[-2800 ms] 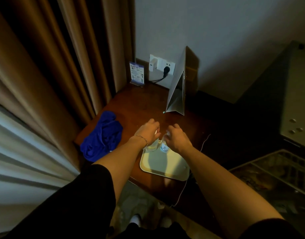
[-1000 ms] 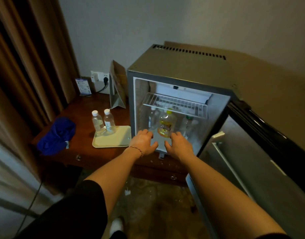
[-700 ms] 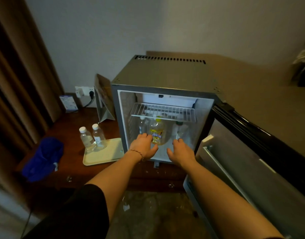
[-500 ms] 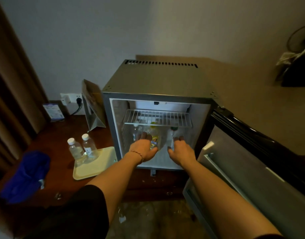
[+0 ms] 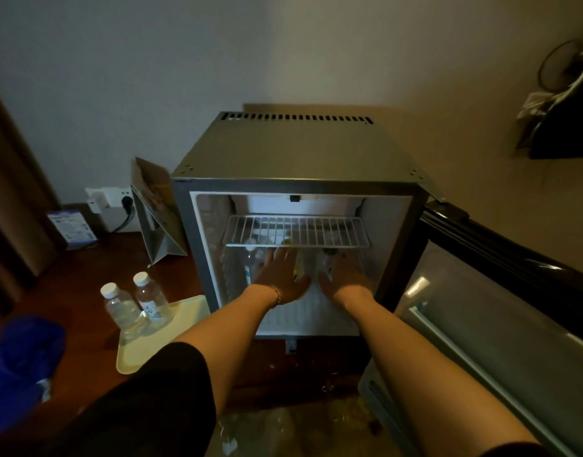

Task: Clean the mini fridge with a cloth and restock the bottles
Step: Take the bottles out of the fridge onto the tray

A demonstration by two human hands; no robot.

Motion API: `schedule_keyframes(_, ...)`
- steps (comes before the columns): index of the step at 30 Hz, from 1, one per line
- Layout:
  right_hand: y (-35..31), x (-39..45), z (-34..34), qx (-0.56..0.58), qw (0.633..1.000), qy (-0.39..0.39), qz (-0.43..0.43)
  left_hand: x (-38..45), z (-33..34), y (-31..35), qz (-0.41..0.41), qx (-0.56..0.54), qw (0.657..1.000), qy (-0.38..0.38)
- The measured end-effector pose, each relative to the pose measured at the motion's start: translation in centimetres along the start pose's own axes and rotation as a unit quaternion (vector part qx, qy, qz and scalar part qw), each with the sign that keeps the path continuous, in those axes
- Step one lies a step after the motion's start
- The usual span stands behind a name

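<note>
The mini fridge (image 5: 293, 153) is standing on the dark wooden surface (image 5: 82, 275) with its door (image 5: 501, 341) swinging wide open to the right, and a white wire shelf (image 5: 296, 230) is spanning the upper part of its lit interior. At the far left edge the blue cloth (image 5: 20, 361) is lying crumpled on the surface, well apart from the fridge. A cream tray (image 5: 142, 351) is sitting just beside the fridge's lower left corner, carrying two clear water bottles (image 5: 135, 301) with white caps, standing upright and close together at its back end. A folded card stand (image 5: 158, 219) is leaning beside the fridge's left wall, with a wall socket (image 5: 109, 199) and a small blue sign (image 5: 72, 227) behind it. Both arms are reaching into the compartment below the wire shelf. The left hand (image 5: 278, 275) is spreading wide with straight fingers, reaching toward a clear bottle (image 5: 250, 262) and a yellow-labelled bottle (image 5: 296, 268) standing at the back; whether it is touching either one cannot be told. The right hand (image 5: 346, 275) is likewise stretching flat and holding nothing, its fingers lying near a green-capped bottle (image 5: 329, 258) behind it.
</note>
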State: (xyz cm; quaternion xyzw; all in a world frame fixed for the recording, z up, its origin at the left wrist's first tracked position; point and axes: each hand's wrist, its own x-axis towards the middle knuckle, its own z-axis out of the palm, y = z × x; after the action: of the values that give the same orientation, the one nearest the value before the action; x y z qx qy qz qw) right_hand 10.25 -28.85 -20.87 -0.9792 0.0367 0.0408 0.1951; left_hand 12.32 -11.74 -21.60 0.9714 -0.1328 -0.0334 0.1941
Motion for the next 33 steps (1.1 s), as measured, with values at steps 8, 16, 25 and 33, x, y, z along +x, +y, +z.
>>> schedule_keyframes(8, 0.5, 1.5, 2.0, 0.0, 0.999, 0.043, -0.005, 2.6, 1.9, -0.9, -0.032, 0.003, 0.998, 0.049)
schedule_keyframes(16, 0.6, 3.6, 2.3, 0.051, 0.995, 0.071, 0.055, 3.7, 2.3, -1.5, 0.005, 0.029, 0.995, 0.097)
schedule_keyframes(25, 0.9, 3.5, 2.6, -0.014, 0.998, 0.06, -0.025, 4.2, 2.4, -1.0, 0.017, 0.011, 0.993, 0.113)
schedule_keyframes(33, 0.9, 4.0, 3.0, 0.014, 0.999, 0.029, -0.043, 2.7, 1.6, -0.5, 0.009, -0.012, 0.992, 0.125)
